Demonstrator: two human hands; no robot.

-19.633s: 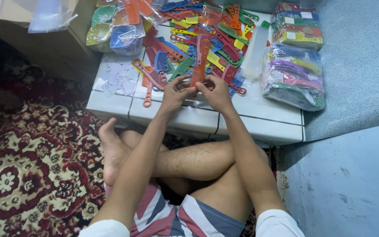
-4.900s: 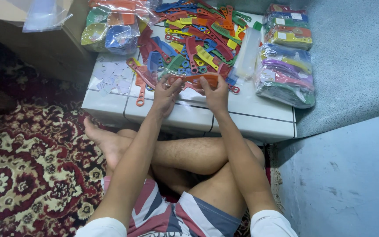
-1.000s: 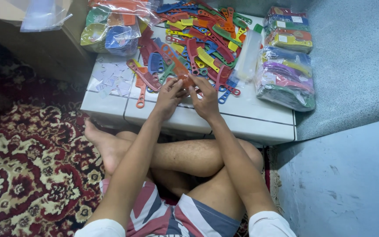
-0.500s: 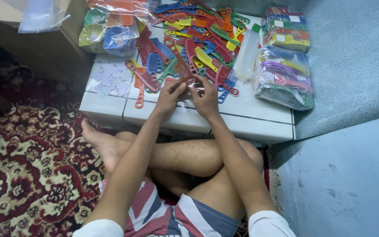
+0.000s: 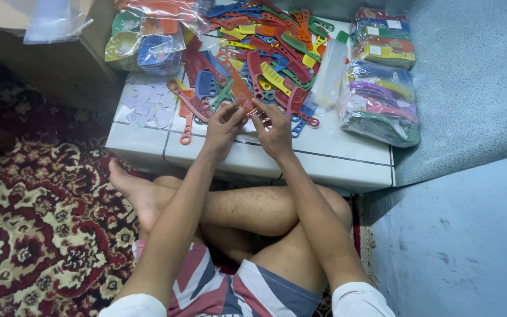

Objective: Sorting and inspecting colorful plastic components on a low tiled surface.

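A: Which step is the person doing at this moment?

B: I think it is the picking and sorting of combs. The left hand (image 5: 223, 124) and the right hand (image 5: 276, 130) are together at the near edge of the heap of plastic combs (image 5: 259, 64), which lies on the white table (image 5: 335, 158).

A: What do the hands hold?

B: Both seem to pinch one orange comb (image 5: 243, 97) between the fingertips. The left grip is closed on its near end, I judge. For the right grip I cannot tell surely, the fingers hide the contact.

A: What does the next move need?

B: In my opinion, a clean lift of this comb away from the others, because the teeth and handle rings catch each other easily.

A: How many things are there?

B: The loose combs are too many and too mixed to count; they are red, blue, green, yellow and orange. One more orange comb (image 5: 186, 120) lies apart on the left. I count two filled bags (image 5: 379, 108) on the right side, one more filled bag (image 5: 148, 41) at the back left, and one clear narrow packet (image 5: 330, 73) beside the heap.
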